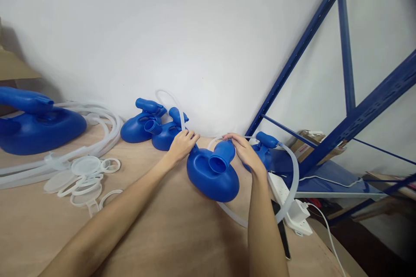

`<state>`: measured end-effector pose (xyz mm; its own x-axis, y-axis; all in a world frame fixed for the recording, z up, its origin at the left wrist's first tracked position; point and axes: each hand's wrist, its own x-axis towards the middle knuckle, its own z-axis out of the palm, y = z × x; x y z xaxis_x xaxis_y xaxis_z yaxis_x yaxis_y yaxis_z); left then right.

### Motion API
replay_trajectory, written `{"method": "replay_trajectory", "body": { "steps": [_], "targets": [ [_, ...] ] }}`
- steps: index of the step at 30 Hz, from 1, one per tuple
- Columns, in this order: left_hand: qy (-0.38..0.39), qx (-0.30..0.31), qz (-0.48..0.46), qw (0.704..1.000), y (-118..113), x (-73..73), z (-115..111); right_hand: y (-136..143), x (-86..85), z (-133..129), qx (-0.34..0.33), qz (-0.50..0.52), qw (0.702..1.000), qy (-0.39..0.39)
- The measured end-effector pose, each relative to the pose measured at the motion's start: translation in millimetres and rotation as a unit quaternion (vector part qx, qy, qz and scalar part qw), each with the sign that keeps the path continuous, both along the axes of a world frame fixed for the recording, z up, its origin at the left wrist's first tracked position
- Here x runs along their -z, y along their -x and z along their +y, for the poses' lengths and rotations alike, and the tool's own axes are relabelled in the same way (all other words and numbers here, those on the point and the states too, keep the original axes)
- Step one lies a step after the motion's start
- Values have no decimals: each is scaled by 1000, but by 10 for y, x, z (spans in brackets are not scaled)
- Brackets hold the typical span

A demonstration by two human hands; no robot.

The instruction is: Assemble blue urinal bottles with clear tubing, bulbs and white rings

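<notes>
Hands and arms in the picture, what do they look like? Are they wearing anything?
The left hand and right hand are bare, with no gloves. The left arm and right arm look slim, and no sleeves, watch or bracelet show on them.

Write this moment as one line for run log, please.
left hand: at blue bottle, near tube | right hand: at bottle's neck | translucent caps: on table, left side

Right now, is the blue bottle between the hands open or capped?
Open: the blue bottle has an uncovered mouth, its inside showing.
</notes>
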<state>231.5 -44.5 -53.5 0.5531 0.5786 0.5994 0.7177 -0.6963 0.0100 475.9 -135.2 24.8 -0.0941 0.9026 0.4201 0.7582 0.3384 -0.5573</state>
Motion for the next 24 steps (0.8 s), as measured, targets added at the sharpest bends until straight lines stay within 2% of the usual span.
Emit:
{"method": "replay_trajectory", "body": {
  "steps": [5,9,11,15,18,20,22,24],
  "targets": [
    [19,-36,-75,996,36,-88,3,186,114,158,7,130,991,34],
    [35,-44,-109,993,154,-144,8,187,182,220,4,178,984,23],
    [66,-29,-120,990,216,-130,30,162,201,215,-19,175,984,20],
    [150,41,-146,977,304,-56,141,142,250,204,-76,189,979,23],
    [168,59,-149,973,333,-16,218,189,344,249,-82,241,967,1],
    [168,56,-150,973,344,-8,237,238,438,269,-43,298,953,-37],
    [162,54,-142,975,355,-11,238,278,546,225,36,361,929,-76],
    [154,55,-127,978,367,-21,236,292,662,90,106,417,899,-79]
  ]
}}
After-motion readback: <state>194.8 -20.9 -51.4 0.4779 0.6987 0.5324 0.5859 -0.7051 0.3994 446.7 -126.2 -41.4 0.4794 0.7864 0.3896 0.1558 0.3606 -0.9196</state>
